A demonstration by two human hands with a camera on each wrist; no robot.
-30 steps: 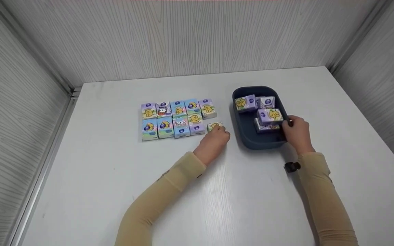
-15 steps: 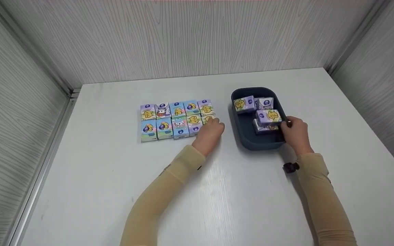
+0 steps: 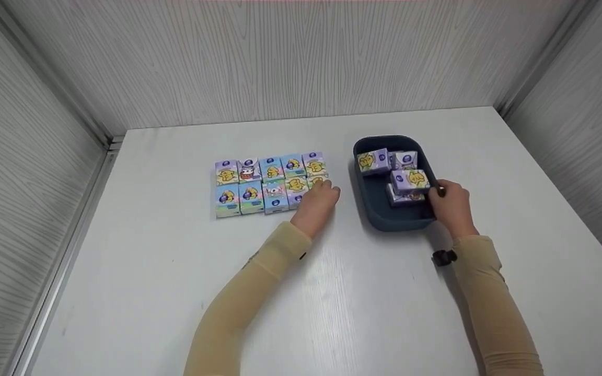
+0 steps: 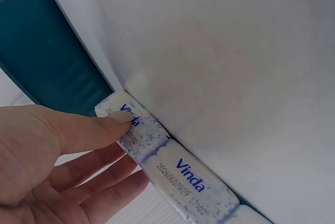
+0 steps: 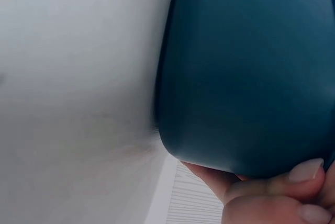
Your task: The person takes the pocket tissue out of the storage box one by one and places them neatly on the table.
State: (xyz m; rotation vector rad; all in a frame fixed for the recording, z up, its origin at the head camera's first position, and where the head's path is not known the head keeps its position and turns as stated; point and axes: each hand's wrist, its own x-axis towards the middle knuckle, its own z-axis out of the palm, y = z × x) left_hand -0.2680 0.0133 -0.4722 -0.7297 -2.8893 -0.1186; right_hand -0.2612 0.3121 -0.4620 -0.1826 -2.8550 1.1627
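My left hand [image 3: 317, 204] pinches a small tissue pack [image 4: 142, 136] at the right end of the near row; in the left wrist view the thumb lies on its printed end, fingers behind. In the head view the hand covers most of that pack. Beside it, a second pack [image 4: 191, 182] stands end to end in line. Two rows of purple, blue and white cartoon packs [image 3: 250, 196] lie side by side on the table. At the right, my right hand [image 3: 451, 206] grips the rim of a dark blue bin [image 3: 400, 224], its fingers curled at the side wall [image 5: 246, 77].
Several more tissue packs [image 3: 411, 180] lie loosely inside the bin, one on top of another. The white table [image 3: 165, 303] ends at a grey wood-grain panel [image 3: 301, 57] behind, with side panels left and right.
My left hand has shifted slightly left with the pack, bringing it against the end of the near row. My right hand stays on the bin.
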